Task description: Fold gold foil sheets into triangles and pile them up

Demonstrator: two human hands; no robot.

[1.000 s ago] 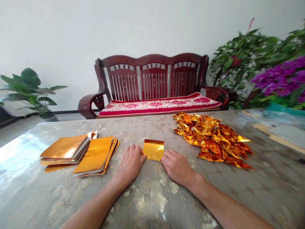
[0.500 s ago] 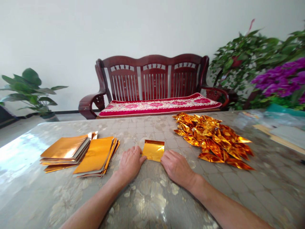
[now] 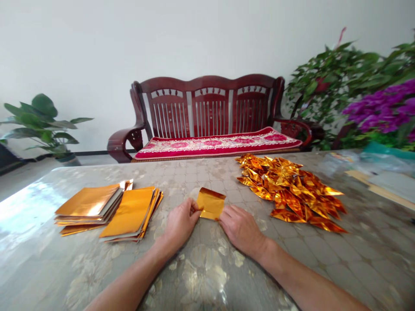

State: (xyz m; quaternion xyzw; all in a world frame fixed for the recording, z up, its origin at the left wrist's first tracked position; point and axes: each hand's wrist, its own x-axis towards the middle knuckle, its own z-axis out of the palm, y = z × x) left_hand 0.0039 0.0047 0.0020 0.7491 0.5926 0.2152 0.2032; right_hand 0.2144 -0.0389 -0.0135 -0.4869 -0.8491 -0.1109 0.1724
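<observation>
A small folded sheet of gold foil paper (image 3: 210,203) sits tilted at the middle of the table, its left corner lifted. My left hand (image 3: 177,224) pinches that left edge with curled fingers. My right hand (image 3: 241,229) presses on the sheet's right edge, fingers bent over it. Two stacks of flat gold sheets (image 3: 108,209) lie to the left of my left hand. To the right of my right hand spreads a heap of folded gold foil pieces (image 3: 290,192).
The table (image 3: 207,268) has a glossy patterned top. Behind it stands a dark wooden bench (image 3: 207,116) with a red cushion. A leafy plant (image 3: 42,125) is at the far left; green foliage and purple flowers (image 3: 382,108) at the right, with papers (image 3: 385,181) below them.
The gold sheet lay flat between my hands; now my left hand has lifted and turned its left edge, and the sheet sits tilted. The camera view dropped slightly.
</observation>
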